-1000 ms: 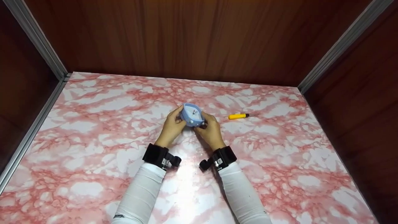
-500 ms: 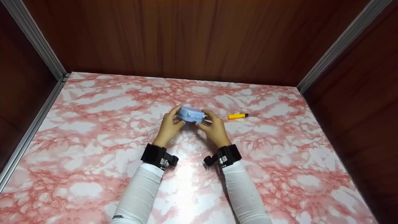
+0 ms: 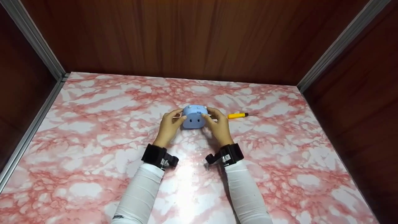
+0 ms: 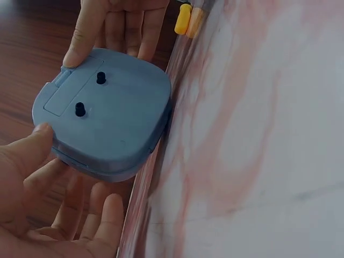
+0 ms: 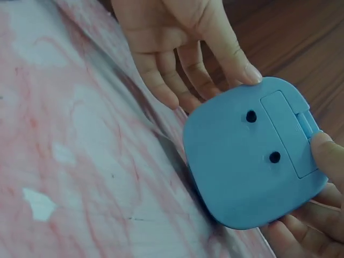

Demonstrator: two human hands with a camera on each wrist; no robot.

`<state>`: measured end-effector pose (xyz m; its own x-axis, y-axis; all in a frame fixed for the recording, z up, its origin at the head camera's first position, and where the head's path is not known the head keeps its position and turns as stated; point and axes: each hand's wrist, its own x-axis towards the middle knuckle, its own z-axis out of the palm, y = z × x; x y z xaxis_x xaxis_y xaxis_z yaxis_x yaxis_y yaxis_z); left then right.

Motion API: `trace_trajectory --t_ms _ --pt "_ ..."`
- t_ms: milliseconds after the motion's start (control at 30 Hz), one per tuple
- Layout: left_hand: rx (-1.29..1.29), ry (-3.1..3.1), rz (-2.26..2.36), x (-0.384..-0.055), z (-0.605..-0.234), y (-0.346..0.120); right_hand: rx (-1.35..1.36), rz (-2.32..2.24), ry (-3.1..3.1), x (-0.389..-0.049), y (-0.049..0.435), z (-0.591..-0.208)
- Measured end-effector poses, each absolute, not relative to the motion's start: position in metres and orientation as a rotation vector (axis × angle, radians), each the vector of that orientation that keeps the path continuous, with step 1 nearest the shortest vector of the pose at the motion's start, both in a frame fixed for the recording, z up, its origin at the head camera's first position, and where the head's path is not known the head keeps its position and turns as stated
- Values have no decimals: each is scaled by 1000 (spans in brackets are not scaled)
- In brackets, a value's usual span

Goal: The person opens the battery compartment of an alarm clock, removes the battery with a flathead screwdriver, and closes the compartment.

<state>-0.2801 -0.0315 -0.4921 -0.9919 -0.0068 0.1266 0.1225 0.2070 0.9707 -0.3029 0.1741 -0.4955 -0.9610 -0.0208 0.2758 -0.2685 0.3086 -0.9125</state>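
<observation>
A light-blue alarm clock is held between both hands above the table, its back turned toward me. Two black knobs and the outline of a battery cover show on that back in the left wrist view, where the clock fills the middle. My left hand grips its left side, thumb on the back's edge. On the other side my right hand grips it, with the thumb at the notch by the battery cover. The dial faces away and is hidden.
A yellow-handled screwdriver lies on the table just right of my right hand. The red-and-white marbled table is bounded by a brown wood panel at the back and panels at both sides.
The clock has been turned over in my hands: its white dial showed first, then its edge with small buttons, now its back. My right hand has shifted slightly right.
</observation>
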Motion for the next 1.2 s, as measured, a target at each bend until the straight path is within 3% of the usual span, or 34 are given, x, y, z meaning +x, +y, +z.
trace_trajectory --t_ms 500,1200 --pt "-57 -2226 -2016 -277 -491 -29 138 2081 -2274 -300 166 -493" --pt "-41 -2417 -1871 -276 -497 -26 206 1722 -2452 -300 165 -498"
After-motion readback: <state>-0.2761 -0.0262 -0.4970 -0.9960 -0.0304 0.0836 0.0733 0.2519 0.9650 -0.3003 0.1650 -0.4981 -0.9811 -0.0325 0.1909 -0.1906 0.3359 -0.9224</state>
